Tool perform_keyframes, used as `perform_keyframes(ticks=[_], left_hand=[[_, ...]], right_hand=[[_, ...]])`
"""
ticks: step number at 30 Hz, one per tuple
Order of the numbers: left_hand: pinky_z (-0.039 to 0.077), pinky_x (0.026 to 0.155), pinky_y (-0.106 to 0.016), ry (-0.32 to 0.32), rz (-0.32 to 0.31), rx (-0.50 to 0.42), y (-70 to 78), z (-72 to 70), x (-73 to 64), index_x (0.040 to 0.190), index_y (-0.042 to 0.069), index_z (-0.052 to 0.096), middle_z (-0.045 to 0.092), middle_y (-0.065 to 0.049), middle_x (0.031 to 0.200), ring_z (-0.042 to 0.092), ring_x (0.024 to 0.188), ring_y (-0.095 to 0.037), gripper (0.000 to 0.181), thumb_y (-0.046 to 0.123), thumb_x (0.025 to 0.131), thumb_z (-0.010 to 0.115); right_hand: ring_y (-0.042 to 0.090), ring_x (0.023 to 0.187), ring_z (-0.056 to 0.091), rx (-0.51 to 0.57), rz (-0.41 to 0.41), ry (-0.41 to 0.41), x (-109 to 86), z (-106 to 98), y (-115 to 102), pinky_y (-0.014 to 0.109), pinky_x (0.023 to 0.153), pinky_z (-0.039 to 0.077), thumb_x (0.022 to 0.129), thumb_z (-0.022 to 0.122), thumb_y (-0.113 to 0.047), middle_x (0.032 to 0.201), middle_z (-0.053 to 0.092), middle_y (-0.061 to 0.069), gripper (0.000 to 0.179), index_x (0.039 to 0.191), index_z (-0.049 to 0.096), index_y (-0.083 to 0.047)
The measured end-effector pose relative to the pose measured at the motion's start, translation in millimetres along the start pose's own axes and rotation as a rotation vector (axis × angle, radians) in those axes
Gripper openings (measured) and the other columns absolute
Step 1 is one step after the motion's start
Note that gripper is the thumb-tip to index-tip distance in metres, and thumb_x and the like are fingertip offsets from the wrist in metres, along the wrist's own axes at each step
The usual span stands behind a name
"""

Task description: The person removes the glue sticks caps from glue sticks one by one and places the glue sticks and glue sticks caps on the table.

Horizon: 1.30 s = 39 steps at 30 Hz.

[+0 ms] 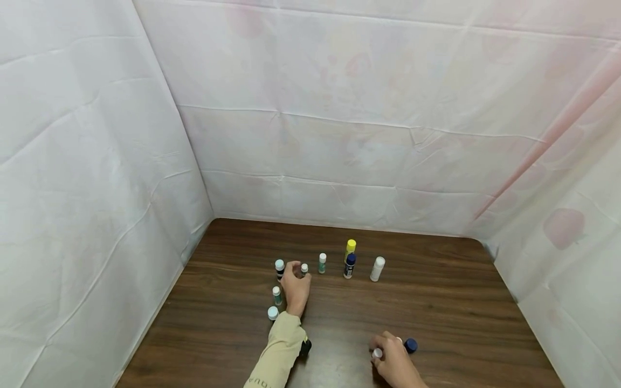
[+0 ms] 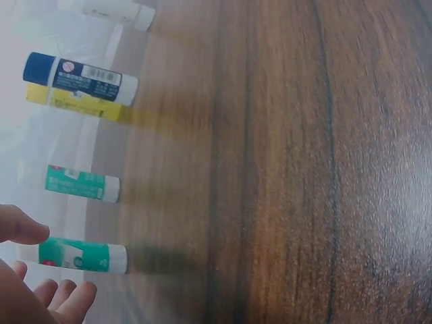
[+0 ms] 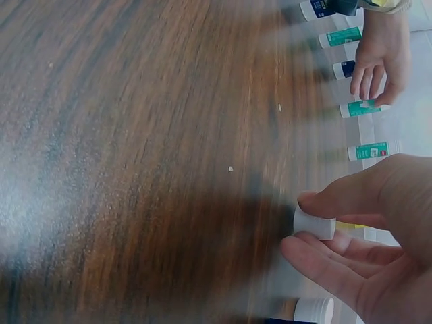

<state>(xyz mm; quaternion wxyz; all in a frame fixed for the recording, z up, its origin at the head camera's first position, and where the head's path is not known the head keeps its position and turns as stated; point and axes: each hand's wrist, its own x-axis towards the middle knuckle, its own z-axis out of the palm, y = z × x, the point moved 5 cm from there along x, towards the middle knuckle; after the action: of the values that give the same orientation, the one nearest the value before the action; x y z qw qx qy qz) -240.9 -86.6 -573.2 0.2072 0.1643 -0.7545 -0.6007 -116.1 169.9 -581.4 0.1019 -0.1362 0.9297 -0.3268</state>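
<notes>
My left hand [image 1: 297, 274] reaches into a row of upright glue sticks at the middle of the wooden table [image 1: 436, 302]. In the left wrist view its thumb and spread fingers [image 2: 64, 295] flank a green-labelled stick [image 2: 81, 255] without clearly touching it. My right hand [image 1: 383, 351] is near the front edge and pinches a small white cylinder [image 3: 314, 223] between thumb and fingers. A blue-capped item [image 1: 411, 345] stands just right of that hand.
More sticks stand around the left hand: a dark one [image 1: 279, 268], a green one [image 1: 276, 295], a white-capped one [image 1: 273, 312]. Further right are a green [image 1: 322, 262], a yellow [image 1: 350, 248], a blue [image 1: 349, 265] and a white stick [image 1: 377, 268]. White sheeting [image 1: 339, 134] walls in three sides.
</notes>
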Motion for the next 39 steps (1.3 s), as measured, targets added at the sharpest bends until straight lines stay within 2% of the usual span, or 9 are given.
perform_keyframes(ticks=[8,13,17,21,27,32,39], left_hand=[[0.048,0.085,-0.047,-0.018,0.054,-0.058,15.6,1.3,-3.5,0.105,0.005,0.060,0.060,-0.021,0.109,0.057,0.102,-0.031,0.037,-0.010,0.071,0.063],[0.046,0.084,-0.046,-0.034,0.077,-0.043,25.5,0.1,-3.7,0.108,0.008,0.060,0.059,-0.014,0.111,0.055,0.104,-0.031,0.039,-0.007,0.072,0.067],[0.045,0.082,-0.047,-0.047,0.101,-0.041,35.3,-2.1,-5.0,0.109,0.009,0.060,0.058,-0.012,0.109,0.053,0.102,-0.036,0.040,-0.007,0.073,0.068],[0.045,0.084,-0.046,-0.053,0.102,-0.026,43.6,-4.2,-6.4,0.108,0.011,0.060,0.058,-0.009,0.108,0.052,0.104,-0.037,0.040,-0.005,0.073,0.069],[0.045,0.086,-0.046,-0.087,0.087,-0.027,49.3,-3.5,-8.5,0.108,0.013,0.060,0.058,-0.007,0.110,0.051,0.109,-0.035,0.039,-0.002,0.074,0.071],[0.048,0.080,-0.046,-0.126,0.101,-0.038,49.6,-0.4,-9.2,0.109,0.014,0.061,0.058,-0.006,0.108,0.054,0.101,-0.032,0.038,0.000,0.075,0.071],[0.049,0.084,-0.052,-0.145,0.120,-0.083,47.4,4.8,-8.3,0.109,0.011,0.061,0.061,-0.008,0.107,0.055,0.104,-0.031,0.039,-0.002,0.074,0.072]], right_hand=[[0.014,0.071,0.047,-0.005,-0.010,0.008,-1.1,-2,1,0.026,0.057,0.041,0.071,0.073,0.003,0.078,0.052,-0.002,0.019,0.080,0.067,-0.012],[0.011,0.067,0.049,0.018,-0.012,0.014,-2.4,-4,-2,0.023,0.055,0.043,0.070,0.072,0.006,0.078,0.052,-0.001,0.020,0.081,0.066,-0.010],[0.009,0.064,0.049,0.061,0.015,0.020,-3.9,-9,-4,0.021,0.052,0.043,0.070,0.069,0.009,0.078,0.051,0.001,0.020,0.082,0.066,-0.007],[0.007,0.063,0.050,0.078,0.011,0.063,-5.3,-14,-8,0.020,0.052,0.045,0.071,0.070,0.008,0.080,0.053,0.002,0.019,0.084,0.065,-0.005],[0.002,0.061,0.052,0.083,0.006,0.176,-6.3,-23,-15,0.018,0.052,0.046,0.070,0.075,0.005,0.085,0.057,0.005,0.025,0.091,0.066,-0.004],[0.004,0.062,0.055,0.137,0.045,0.261,-5.3,-30,-21,0.018,0.054,0.047,0.067,0.076,0.008,0.090,0.059,0.009,0.032,0.096,0.066,-0.003],[0.008,0.063,0.052,0.118,0.052,0.337,0.3,-38,-26,0.021,0.055,0.046,0.067,0.077,0.007,0.091,0.060,0.009,0.035,0.097,0.067,-0.006]])
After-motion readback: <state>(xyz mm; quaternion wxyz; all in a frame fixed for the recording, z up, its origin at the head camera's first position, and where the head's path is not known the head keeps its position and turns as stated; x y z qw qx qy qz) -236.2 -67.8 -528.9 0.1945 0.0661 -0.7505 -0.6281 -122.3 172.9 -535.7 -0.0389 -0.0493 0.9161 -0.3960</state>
